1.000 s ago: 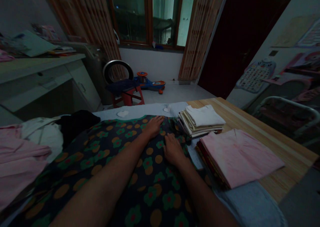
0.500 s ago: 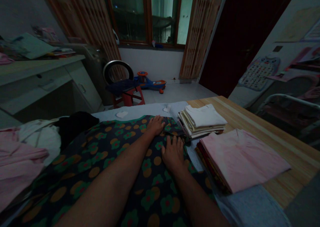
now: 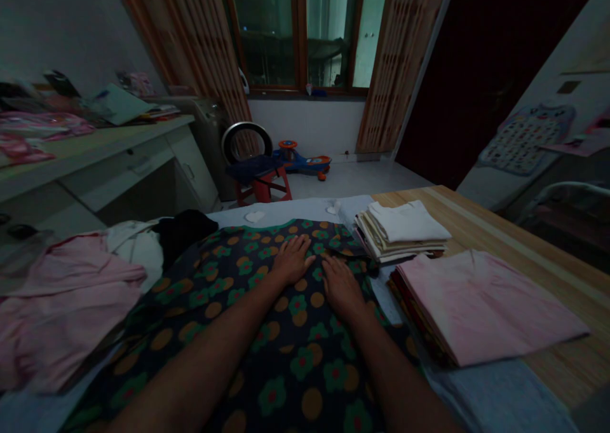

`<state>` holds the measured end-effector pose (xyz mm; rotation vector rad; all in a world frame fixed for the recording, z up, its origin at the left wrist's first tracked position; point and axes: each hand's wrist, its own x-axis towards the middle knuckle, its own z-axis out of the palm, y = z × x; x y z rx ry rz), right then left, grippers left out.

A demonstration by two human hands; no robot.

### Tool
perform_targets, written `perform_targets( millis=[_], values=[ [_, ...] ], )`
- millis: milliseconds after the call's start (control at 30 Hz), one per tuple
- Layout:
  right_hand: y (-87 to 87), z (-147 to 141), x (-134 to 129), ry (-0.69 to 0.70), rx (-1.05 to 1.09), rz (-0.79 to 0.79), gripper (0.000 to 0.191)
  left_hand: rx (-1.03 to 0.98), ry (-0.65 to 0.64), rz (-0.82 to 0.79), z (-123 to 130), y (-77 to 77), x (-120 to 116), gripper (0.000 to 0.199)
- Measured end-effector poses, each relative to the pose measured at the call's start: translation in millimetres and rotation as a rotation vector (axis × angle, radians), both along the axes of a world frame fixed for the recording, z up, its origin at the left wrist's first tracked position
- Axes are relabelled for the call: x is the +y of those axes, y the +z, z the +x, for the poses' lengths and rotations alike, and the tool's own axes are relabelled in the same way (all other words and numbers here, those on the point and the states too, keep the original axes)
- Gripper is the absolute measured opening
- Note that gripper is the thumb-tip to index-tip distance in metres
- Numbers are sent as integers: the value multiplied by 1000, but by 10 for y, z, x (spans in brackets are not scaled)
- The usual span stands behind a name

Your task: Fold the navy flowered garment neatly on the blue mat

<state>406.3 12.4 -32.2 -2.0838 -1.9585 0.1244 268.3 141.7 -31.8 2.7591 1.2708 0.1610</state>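
A dark garment (image 3: 305, 362) with green flowers and tan dots lies spread out in front of me. My left hand (image 3: 291, 260) rests flat on its upper middle, fingers apart and holding nothing. Just to the right, my right hand (image 3: 342, 288) lies palm down on the same cloth with its fingers stretched out. Past the garment's right edge are a folded pile topped by a white shirt (image 3: 407, 220) and, nearer, a stack with a pink garment (image 3: 486, 306) on top.
Loose pink clothing (image 3: 81, 299), white cloth (image 3: 136, 245) and black cloth (image 3: 185, 233) are heaped at the left. A wooden surface (image 3: 519, 245) is at the right. Beyond stand a red stool (image 3: 262, 188) and a blue ride-on toy (image 3: 305, 161); a desk (image 3: 114, 166) is at far left.
My left hand has moved back towards me over the garment. My right hand stays on the cloth beside it. The view has turned a little to the left.
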Motion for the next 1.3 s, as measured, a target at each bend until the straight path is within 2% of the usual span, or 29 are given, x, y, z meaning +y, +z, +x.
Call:
perform_targets(
  millis=[100,200,300,433,533,667,700,767,867,967,1100,1200,1300],
  values=[
    [24,3,-2,-60,-6,-30,52,-17,24,-2,31,26,51,58],
    [64,-6,-5,-132,-30,-61,56,-4,83,-18,-40,67,93,57],
    [80,-15,-2,-167,-32,-87,58,42,158,-30,-259,121,76,57],
    [78,5,7,-174,-49,-132,60,75,224,-17,-626,192,-68,55],
    [162,26,25,-150,-97,-171,61,87,205,-36,-811,180,-210,56],
    [406,-99,143,-108,-158,-243,53,50,200,-7,-896,61,-319,57],
    [455,-177,198,-80,-169,-244,48,32,202,14,-901,30,-329,57],
    [494,-373,334,61,-141,-211,42,3,196,43,-907,-12,-335,56],
    [403,-642,557,245,-18,-157,50,-23,202,51,-920,-25,-339,52],
    [237,-702,731,278,32,-154,51,-28,294,67,-945,-13,-348,52],
    [108,-473,832,127,11,-159,58,-13,401,63,-1023,-17,-329,61],
    [94,-286,865,11,-7,-186,63,-12,441,21,-1113,-17,-279,64],
    [122,-232,935,-62,-15,-250,67,3,470,17,-1184,4,-230,60]
  ],
)
